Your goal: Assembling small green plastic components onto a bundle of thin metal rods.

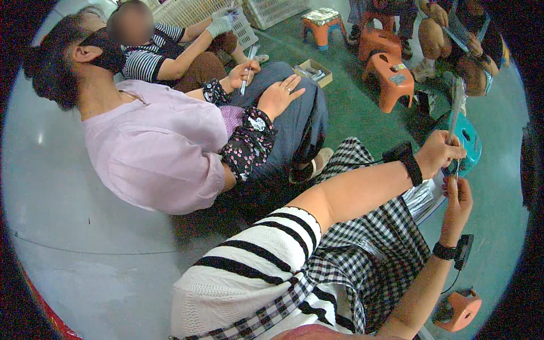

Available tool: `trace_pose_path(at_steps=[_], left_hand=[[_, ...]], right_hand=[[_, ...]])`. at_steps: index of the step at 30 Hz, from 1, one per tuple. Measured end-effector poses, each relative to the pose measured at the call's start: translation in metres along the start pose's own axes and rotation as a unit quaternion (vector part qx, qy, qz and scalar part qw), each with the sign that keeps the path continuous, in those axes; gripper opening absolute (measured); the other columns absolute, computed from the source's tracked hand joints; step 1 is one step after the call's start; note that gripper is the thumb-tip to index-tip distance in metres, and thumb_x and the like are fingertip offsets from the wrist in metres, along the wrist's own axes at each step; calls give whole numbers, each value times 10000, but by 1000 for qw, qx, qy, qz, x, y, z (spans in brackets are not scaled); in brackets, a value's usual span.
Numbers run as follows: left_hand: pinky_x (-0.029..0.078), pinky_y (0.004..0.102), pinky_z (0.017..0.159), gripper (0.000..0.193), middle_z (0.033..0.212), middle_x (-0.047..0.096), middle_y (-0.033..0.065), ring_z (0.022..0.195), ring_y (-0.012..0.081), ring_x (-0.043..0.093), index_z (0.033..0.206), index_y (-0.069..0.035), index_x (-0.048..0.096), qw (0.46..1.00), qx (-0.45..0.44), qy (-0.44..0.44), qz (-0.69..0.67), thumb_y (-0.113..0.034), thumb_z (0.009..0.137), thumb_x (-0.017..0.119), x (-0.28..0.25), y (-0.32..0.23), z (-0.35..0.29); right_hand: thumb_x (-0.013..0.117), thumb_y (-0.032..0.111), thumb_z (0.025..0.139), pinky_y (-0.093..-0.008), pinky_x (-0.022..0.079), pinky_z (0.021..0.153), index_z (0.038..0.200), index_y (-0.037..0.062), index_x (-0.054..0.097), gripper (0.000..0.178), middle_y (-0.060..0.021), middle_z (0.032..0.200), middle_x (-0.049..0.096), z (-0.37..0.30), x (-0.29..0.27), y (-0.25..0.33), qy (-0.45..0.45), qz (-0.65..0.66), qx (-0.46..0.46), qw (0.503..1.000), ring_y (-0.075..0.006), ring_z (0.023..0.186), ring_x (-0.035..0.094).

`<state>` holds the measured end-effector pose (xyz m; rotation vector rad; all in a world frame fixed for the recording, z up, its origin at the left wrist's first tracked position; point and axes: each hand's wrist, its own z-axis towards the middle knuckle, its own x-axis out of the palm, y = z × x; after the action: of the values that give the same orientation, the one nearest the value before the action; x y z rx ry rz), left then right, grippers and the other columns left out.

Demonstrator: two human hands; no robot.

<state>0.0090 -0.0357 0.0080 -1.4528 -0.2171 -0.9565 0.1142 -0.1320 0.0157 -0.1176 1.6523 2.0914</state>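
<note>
My left hand (pixel 440 153), with a black band on the wrist, is closed around a bundle of thin clear strips (pixel 457 105). The strips stand nearly upright and fan out a little at the top. Just below it, my right hand (pixel 458 198) pinches the lower end of the bundle between thumb and fingertips. A strap with a small black device (pixel 463 252) circles my right wrist. Under my hands, more shiny clear strips (pixel 422 199) lie beside my checked black-and-white apron (pixel 377 226). The exact kind of strips is too fine to make out.
To my left sits a co-worker in a pink top (pixel 153 136), holding similar strips; another in stripes sits beyond. Orange stools (pixel 390 79), a teal stool (pixel 469 139), and a small orange stool (pixel 462 310) stand around. A shallow box (pixel 313 72) and white crates (pixel 275 11) are farther off.
</note>
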Motion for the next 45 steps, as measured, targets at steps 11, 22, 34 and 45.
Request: trace_pose_path(at_steps=[11, 22, 34, 45], left_hand=[[271, 208, 377, 164, 583, 516, 1, 440, 63, 413, 667, -61, 551, 999, -29, 14, -35, -58, 689, 714, 2, -3, 0], [288, 208, 377, 167, 608, 531, 9, 447, 69, 434, 672, -46, 554, 999, -28, 8, -18, -58, 677, 721, 3, -1, -2], [300, 205, 379, 176, 554, 511, -14, 427, 65, 432, 653, -72, 552, 999, -19, -21, 23, -102, 669, 725, 6, -1, -2], [268, 155, 414, 119, 632, 510, -6, 495, 35, 414, 761, -40, 627, 999, -24, 23, 4, -146, 751, 679, -11, -13, -1]], right_hand=[[475, 256, 925, -216, 406, 585, 895, 28, 547, 241, -31, 757, 563, 3, -5, -10, 38, 382, 173, 907, -103, 648, 512], [513, 222, 907, -213, 363, 541, 787, 45, 520, 214, -19, 669, 526, 3, -10, -22, 112, 374, 166, 906, -95, 577, 473], [599, 128, 845, -211, 350, 543, 680, 44, 507, 207, 2, 629, 502, 6, -16, -28, 30, 30, 24, 999, -70, 590, 446], [485, 268, 911, -250, 461, 686, 920, 22, 602, 272, -35, 832, 616, 2, -2, -9, 91, 308, 139, 937, -119, 736, 575]])
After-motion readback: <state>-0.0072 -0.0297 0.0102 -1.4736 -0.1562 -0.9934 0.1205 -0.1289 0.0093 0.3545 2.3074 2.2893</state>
